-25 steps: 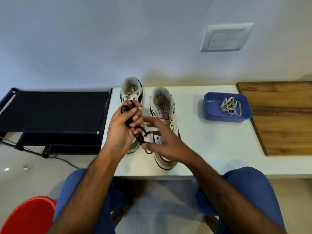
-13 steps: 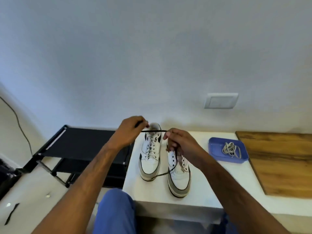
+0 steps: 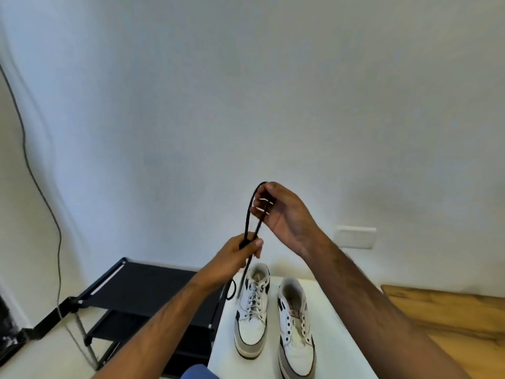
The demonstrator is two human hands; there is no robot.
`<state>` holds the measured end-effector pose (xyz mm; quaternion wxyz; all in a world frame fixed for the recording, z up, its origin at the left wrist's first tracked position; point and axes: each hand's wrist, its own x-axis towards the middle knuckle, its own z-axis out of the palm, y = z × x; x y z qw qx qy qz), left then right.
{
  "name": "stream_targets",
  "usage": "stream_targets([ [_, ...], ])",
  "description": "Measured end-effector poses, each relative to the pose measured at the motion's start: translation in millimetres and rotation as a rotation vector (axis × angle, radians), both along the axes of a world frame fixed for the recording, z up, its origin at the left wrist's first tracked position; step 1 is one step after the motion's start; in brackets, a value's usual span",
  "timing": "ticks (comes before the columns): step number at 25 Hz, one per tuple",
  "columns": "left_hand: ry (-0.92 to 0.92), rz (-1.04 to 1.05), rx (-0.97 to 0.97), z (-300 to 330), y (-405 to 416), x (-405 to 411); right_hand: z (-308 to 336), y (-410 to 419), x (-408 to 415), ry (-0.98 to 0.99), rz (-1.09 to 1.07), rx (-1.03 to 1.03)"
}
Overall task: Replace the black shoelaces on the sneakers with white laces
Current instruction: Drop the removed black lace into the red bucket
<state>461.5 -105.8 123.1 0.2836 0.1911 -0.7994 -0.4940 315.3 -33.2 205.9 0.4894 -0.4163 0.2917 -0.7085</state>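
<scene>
While both forearms are stretched forward and upward before the pale wall (image 3: 246,91), a black shoelace (image 3: 249,212) is held doubled between the two hands in the head view. The right hand (image 3: 284,214) is raised highest, its back turned toward the camera and its fingers curled round the top bend of the lace, which loops over them. The left hand (image 3: 240,255) is held lower and just to the left, its thumb and fingers pinched round both strands where they come together. Below that grip the loose ends are seen hanging, blurred, toward the left sneaker (image 3: 252,310).

That sneaker is stood on the white table (image 3: 336,324) and is threaded with white laces. The right sneaker (image 3: 295,324) is stood just beside it, its eyelets shown bare. Both toes are pointed toward the camera.

A black folding rack (image 3: 147,285) is set to the left of the table, partly hidden by the left forearm. A wooden board (image 3: 451,313) is partly covered by the right forearm. A white switch plate (image 3: 355,237) is fixed on the wall, and a dark cable (image 3: 35,176) is run down the left side.
</scene>
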Motion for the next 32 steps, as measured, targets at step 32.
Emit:
stream_targets([
  [32,-0.354,0.849,0.500,-207,-43,351,-267,-127,350,1.835,0.438,0.050],
])
